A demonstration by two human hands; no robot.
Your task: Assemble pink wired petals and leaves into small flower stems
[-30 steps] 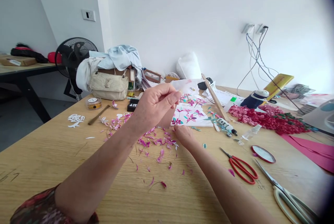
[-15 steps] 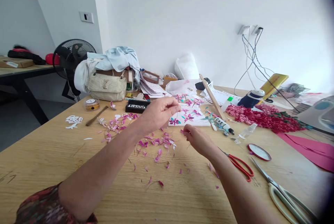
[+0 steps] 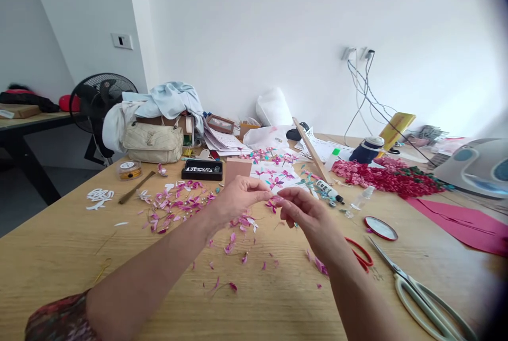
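Observation:
My left hand [image 3: 246,195] and my right hand [image 3: 304,209] meet above the middle of the table, fingertips almost touching. Thumb and forefinger are pinched on each hand. Whatever lies between the fingertips is too small to make out. A bit of magenta petal [image 3: 271,205] shows just below the fingertips; whether it is held or lies behind them I cannot tell. Behind the hands, pink-purple flowers [image 3: 274,182] with thin stems rest on a white sheet [image 3: 260,168]. Many loose magenta petals [image 3: 178,206] are scattered to the left, with more [image 3: 230,245] below the hands.
Red-handled scissors [image 3: 361,253], large pale-handled scissors [image 3: 420,293] and a round red-rimmed dish [image 3: 381,228] lie at right. Behind are a glue tube [image 3: 328,190], a spray bottle [image 3: 362,198], crimson flower bunches [image 3: 397,177] and a wooden strip [image 3: 313,153]. A black box [image 3: 201,170] stands left.
My right hand has risen and come to my left hand, which has lowered slightly; their fingertips now meet. The view has shifted a little to the right and up.

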